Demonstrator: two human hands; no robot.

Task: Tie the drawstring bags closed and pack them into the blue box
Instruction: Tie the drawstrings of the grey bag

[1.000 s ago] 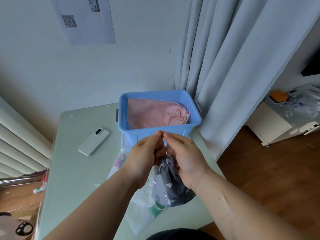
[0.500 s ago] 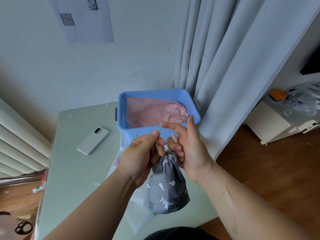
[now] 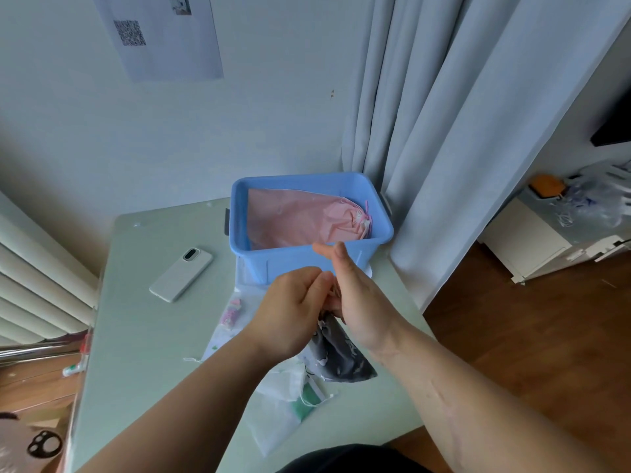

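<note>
**Count.** One pale green desk (image 3: 143, 336); one grey curtain (image 3: 461, 131); one blue box (image 3: 307, 264); one pink bag (image 3: 300, 220); one grey bag (image 3: 341, 356); a loose heap of white and clear bags (image 3: 283, 387), number not discernible; one white phone (image 3: 181, 274); two hands.

**Edges and room.** The blue box stands at the far right corner of the desk, its right wall just beside the curtain folds. The pink bag lies inside it, gathered neck to the right, covering most of the visible floor of the box. The desk's right edge borders wooden floor. The widest bare stretch of desk lies to the left, around the phone, which rests face down and well apart from the box. The heap of white and clear bags spreads from the box's near wall toward the near edge.

**Grasp.** Both hands meet just near of the box. The left hand (image 3: 290, 319) pinches the neck of the grey bag with curled fingers (image 3: 317, 285). The right hand (image 3: 362, 308) points its thumb and forefinger straight up, while its lower fingers (image 3: 331, 303) curl at the same neck. The grey bag hangs below both hands, above the heap.
</note>
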